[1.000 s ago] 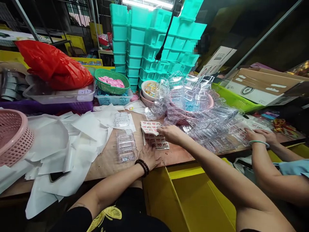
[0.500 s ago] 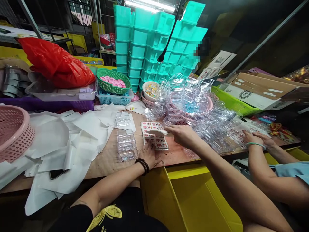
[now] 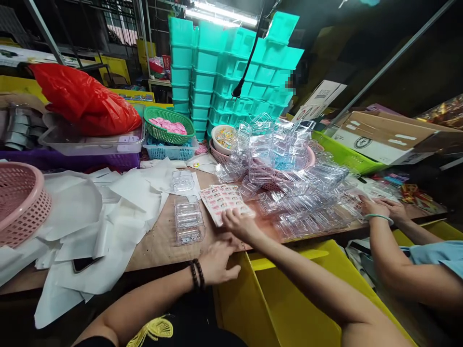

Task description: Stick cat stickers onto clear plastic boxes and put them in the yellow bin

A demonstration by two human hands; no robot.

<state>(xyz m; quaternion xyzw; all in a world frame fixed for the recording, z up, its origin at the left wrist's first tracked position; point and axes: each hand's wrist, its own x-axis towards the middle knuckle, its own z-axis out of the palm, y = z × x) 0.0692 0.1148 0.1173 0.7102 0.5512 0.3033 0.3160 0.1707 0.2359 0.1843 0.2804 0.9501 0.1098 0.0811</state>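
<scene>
A sticker sheet (image 3: 222, 201) with small red and white pictures lies tilted on the brown table (image 3: 159, 241). My right hand (image 3: 238, 224) grips its near corner with bent fingers. My left hand (image 3: 217, 260), with a dark bead bracelet on the wrist, hovers at the table's near edge, its fingers loosely spread and nothing in them. A short stack of clear plastic boxes (image 3: 188, 220) stands just left of the sheet, and another clear box (image 3: 183, 180) sits further back.
A heap of clear boxes (image 3: 289, 168) fills the right half of the table. A co-worker's hands (image 3: 379, 207) rest at its right end. White paper sheets (image 3: 90, 217) and a pink basket (image 3: 18, 200) lie left. Yellow bins (image 3: 289, 294) stand below; teal crates (image 3: 224, 72) behind.
My right hand pulled back toward me with the sticker sheet, which now lies turned and closer. My left hand slid off the sheet to the table's near edge.
</scene>
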